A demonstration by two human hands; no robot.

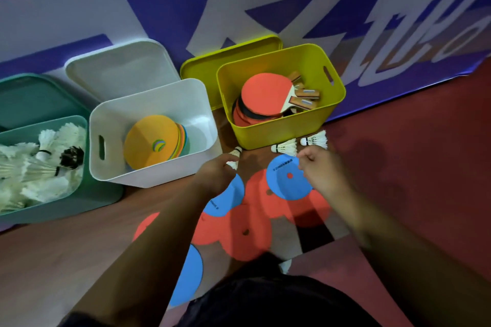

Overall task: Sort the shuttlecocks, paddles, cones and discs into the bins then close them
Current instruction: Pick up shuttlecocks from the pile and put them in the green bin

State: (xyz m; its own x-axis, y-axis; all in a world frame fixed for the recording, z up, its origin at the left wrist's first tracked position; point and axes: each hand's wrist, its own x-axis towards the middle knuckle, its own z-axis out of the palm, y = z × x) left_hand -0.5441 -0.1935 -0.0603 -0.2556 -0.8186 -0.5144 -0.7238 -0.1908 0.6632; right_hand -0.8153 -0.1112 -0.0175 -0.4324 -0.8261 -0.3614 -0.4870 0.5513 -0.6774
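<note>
Red and blue discs (288, 180) lie by the knees while the left hand (216, 172) grips a shuttlecock (236, 152) and the right hand (322, 167), fingers curled, whether holding anything I cannot tell, nears two loose shuttlecocks (285, 147) beside the yellow bin (279, 138), all likely bound for the teal bin (66, 207).

- Teal bin (79, 194), 9 o'clock: open, heaped with white shuttlecocks (39, 167).
- White bin (148, 98), 10 o'clock: open, holds tilted cone stack (151, 141), orange on top.
- Yellow bin (279, 130), 1 o'clock: open, red paddles (265, 93) stacked, handles toward 3 o'clock.
- Two loose shuttlecocks (285, 147) just outside its 6 o'clock wall, on their sides.
- Red and blue discs (247, 220) lie flat, overlapping, centre to 6 o'clock.
</note>
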